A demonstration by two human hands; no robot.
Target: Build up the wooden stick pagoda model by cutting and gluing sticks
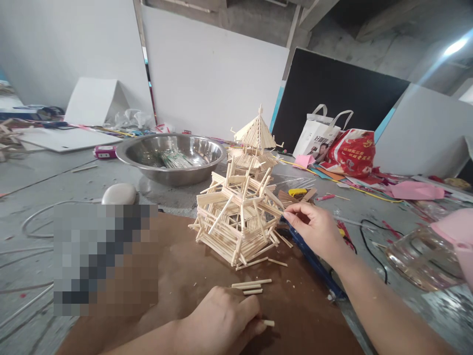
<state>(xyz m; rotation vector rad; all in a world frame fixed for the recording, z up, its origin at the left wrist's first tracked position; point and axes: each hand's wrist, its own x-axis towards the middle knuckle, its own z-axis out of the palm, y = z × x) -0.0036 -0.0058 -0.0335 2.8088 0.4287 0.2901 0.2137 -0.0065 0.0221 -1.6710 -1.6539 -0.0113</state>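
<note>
On open mat (177, 261), left fingers (249, 306) clamped on stick (270, 323), right fingers (296, 223) together at lattice edge (274, 210).

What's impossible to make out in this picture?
All in the head view:
- Left hand: grip hidden by its own back.
- Right hand: fingertip contact too small to tell.
- Rear tower: base behind front stick model.
- Area under mosaic: pixelated.

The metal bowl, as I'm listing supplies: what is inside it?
A pile of thin whitish and green pieces lies in the metal bowl; anything beneath the pile or directly behind the near wall is hidden.
</note>
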